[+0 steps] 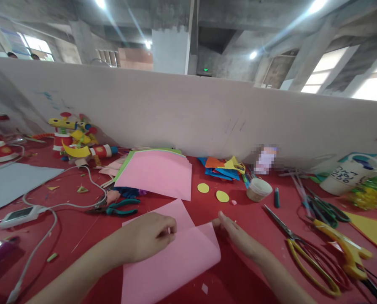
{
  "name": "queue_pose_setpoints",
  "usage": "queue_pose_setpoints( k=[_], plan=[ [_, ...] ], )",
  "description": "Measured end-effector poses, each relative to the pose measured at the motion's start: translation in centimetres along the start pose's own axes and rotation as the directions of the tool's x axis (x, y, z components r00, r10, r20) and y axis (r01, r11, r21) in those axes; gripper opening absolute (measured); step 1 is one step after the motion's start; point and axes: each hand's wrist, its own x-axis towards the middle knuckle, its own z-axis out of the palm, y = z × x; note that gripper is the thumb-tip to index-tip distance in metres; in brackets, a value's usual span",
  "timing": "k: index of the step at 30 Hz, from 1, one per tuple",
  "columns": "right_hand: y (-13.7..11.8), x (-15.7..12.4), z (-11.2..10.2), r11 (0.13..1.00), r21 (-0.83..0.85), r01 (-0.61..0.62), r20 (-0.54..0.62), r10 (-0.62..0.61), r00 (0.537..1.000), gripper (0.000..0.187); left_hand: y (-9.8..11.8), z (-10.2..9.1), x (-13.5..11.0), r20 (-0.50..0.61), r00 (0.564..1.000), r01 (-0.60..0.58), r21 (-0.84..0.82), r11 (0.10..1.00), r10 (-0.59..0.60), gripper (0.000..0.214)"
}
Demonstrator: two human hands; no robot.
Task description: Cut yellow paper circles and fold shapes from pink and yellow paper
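Note:
A sheet of pink paper (172, 253) lies in front of me, its right side bent over and its right corner lifted and curled. My left hand (150, 236) rests on the sheet with curled fingers, gripping the paper at the fold; its fingertips are partly hidden. At the curled right corner is my right hand (235, 234), fingers stretched out and thumb up. Some of its fingertips go behind the paper, and I cannot tell whether they touch it. Beyond both hands is a stack of pink and green sheets (157, 173). Two yellow paper ovals (203, 188) lie to its right.
Yellow-handled scissors (305, 257) and a yellow glue gun (343, 245) lie on the right. Teal-handled pliers (120, 207), a white cable and a charger (19, 216) lie on the left. A small paper cup (258, 190) stands beyond my right hand. A white partition (188, 114) borders the red table.

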Motion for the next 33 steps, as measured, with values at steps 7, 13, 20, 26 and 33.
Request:
queue_pose_setpoints(
  k=[7, 13, 20, 26, 33],
  plan=[
    [-0.7, -0.1, 0.1, 0.977, -0.202, 0.076, 0.288, -0.015, 0.957, 0.036, -3.0, 0.0, 2.0, -0.06, 0.993, 0.088, -0.134, 0.987, -0.097, 0.035],
    [-2.3, -0.6, 0.3, 0.933, -0.302, 0.195, 0.399, -0.062, 0.915, 0.036, -6.8, 2.5, 3.7, -0.215, 0.954, 0.22, 0.03, 0.975, -0.209, 0.063],
    [0.1, 1.8, 0.0, 0.943, -0.322, 0.081, -0.12, -0.126, 0.985, 0.042, -6.9, 2.1, 3.6, -0.156, 0.96, 0.212, -0.143, 0.967, -0.233, 0.066],
    [0.7, 7.2, 0.4, 0.692, -0.712, 0.12, -0.192, -0.356, 0.915, 0.043, -8.0, -0.5, 3.3, -0.059, 0.983, 0.16, -0.173, 0.972, -0.172, 0.016],
    [0.7, 13.4, 1.8, 0.713, -0.694, 0.103, -0.198, -0.326, 0.924, 0.058, -12.0, -3.0, 3.7, -0.385, 0.878, 0.278, -0.069, 0.958, -0.282, 0.028]
  ],
)
